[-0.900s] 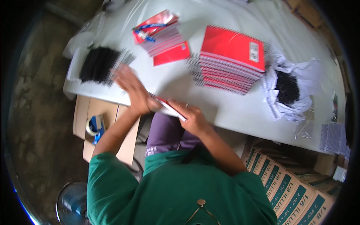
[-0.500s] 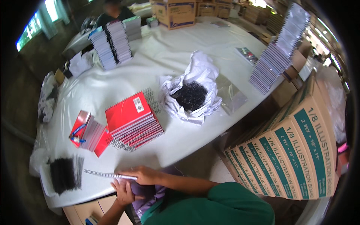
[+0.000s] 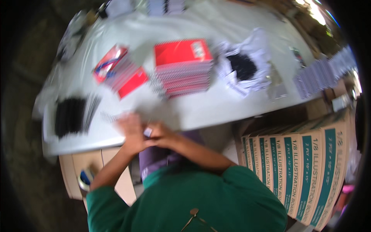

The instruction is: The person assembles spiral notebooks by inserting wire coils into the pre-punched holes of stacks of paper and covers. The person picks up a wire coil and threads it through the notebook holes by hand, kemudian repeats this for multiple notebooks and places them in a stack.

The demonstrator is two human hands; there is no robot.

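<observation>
My right hand (image 3: pixel 161 134) is closed around a narrow white piece (image 3: pixel 147 132) at the table's front edge; most of it is hidden by my fingers. To its left, my left hand (image 3: pixel 131 130) is smeared by motion, so its fingers are unclear. A thin wire coil (image 3: pixel 109 117) sticks out beyond the left hand's fingertips, above the table. Ahead of my hands stands a stack of red spiral-bound notebooks (image 3: pixel 181 54). More red-covered booklets (image 3: pixel 131 82) lie fanned to its left, with a blue-and-white object (image 3: pixel 105 69) on top.
At the left table corner sits a white tray (image 3: pixel 49 133) of black wire coils (image 3: pixel 70 116). Crumpled white wrapping (image 3: pixel 261 50) holds a dark tangled heap (image 3: pixel 242 66). Tall cartons (image 3: pixel 290 170) rise at my right. Notebook stacks (image 3: pixel 315 78) stand at the far right.
The view has tilted down and shifted, showing more of my torso. My left hand has come up over the coil beside my right hand, covering more of it. My right hand keeps its grip.
</observation>
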